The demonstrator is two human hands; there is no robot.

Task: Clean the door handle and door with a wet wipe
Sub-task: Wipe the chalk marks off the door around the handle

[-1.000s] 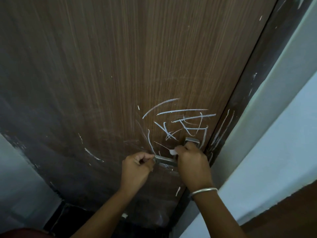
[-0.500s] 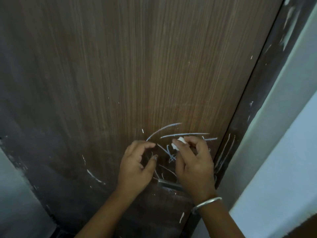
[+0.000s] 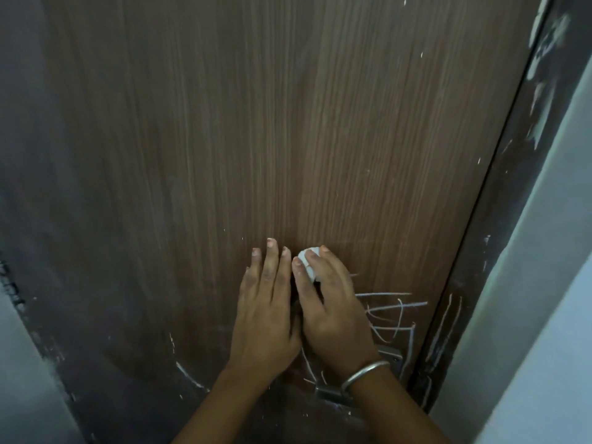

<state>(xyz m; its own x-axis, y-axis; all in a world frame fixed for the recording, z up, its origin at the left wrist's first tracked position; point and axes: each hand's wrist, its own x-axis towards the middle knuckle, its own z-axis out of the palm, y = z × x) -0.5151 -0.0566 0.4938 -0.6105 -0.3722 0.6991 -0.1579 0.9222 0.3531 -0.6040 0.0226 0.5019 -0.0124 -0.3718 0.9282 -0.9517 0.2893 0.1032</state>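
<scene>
A brown wood-grain door (image 3: pixel 288 123) fills the view. White chalk scribbles (image 3: pixel 394 312) mark it low on the right. My right hand (image 3: pixel 330 309) presses a small crumpled white wet wipe (image 3: pixel 309 259) against the door, above the scribbles. My left hand (image 3: pixel 266 309) lies flat on the door beside it, fingers spread, holding nothing. The metal door handle (image 3: pixel 330 394) shows only in part below my right wrist, which wears a metal bangle (image 3: pixel 365 373).
A dark door frame (image 3: pixel 499 251) with white smears runs down the right, next to a pale wall (image 3: pixel 544 315). Another pale wall (image 3: pixel 22 379) stands at the lower left. A curved white mark (image 3: pixel 189 376) sits low on the door.
Both hands left the handle and rose up the door. My left hand opened flat on the wood. My right hand carried the wipe above the scribbles, and the upper strokes no longer show.
</scene>
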